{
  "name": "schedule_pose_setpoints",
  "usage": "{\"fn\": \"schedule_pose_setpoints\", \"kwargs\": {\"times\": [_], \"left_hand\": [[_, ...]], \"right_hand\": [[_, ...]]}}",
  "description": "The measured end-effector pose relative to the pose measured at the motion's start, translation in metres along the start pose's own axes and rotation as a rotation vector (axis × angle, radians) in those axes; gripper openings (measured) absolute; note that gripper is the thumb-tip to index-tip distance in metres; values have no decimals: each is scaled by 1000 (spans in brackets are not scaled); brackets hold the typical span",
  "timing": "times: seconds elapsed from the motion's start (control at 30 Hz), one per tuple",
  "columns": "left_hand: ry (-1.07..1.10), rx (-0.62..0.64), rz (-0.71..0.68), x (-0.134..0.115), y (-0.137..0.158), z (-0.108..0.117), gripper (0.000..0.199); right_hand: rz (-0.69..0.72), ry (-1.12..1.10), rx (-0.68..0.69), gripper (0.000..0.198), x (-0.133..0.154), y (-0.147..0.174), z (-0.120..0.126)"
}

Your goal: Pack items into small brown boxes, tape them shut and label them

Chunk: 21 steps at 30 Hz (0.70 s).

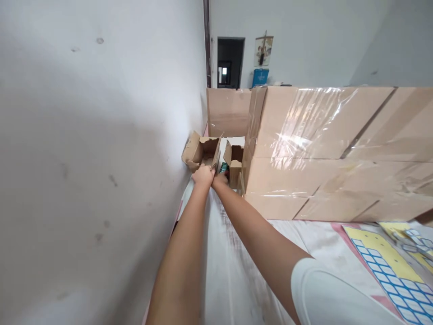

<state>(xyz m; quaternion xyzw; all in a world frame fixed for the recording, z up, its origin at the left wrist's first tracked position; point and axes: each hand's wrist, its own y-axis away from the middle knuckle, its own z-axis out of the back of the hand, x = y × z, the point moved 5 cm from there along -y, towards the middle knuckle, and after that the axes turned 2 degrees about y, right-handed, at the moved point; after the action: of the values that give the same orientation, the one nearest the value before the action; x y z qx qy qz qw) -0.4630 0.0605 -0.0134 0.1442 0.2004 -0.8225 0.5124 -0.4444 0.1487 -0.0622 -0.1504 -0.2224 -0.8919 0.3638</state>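
Close to the wall, my left hand has its fingers closed on the near edge of an open cardboard box, whose torn flaps stand up. My right hand is right beside it, low between this box and a second small open cardboard box. Its fingers look curled and are partly hidden. Just beyond them shows a small green item, possibly a packet; whether my right hand grips it is unclear. Both arms reach straight forward.
A white wall rises along the left. Large cardboard cartons under shiny clear film form a barrier on the right. Yellow sheets with a blue grid lie on the pale cloth. A blue box and a doorway are farther back.
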Motion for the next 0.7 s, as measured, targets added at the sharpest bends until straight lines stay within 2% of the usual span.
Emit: {"fn": "schedule_pose_setpoints", "kwargs": {"times": [0.2,0.4,0.57,0.63,0.7], "left_hand": [[2,20,31,9,47,4,30],[-9,-21,49,7,112,49,34],[-24,13,13,7,192,87,44],[-26,34,7,0,231,96,50],[-26,43,28,-9,267,102,61]], "right_hand": [[54,78,-61,46,-3,45,3],[188,127,-116,36,-6,115,11],[299,138,-92,29,-20,185,19],[346,125,-75,27,-39,214,26],[383,104,-63,26,-71,241,37]]}}
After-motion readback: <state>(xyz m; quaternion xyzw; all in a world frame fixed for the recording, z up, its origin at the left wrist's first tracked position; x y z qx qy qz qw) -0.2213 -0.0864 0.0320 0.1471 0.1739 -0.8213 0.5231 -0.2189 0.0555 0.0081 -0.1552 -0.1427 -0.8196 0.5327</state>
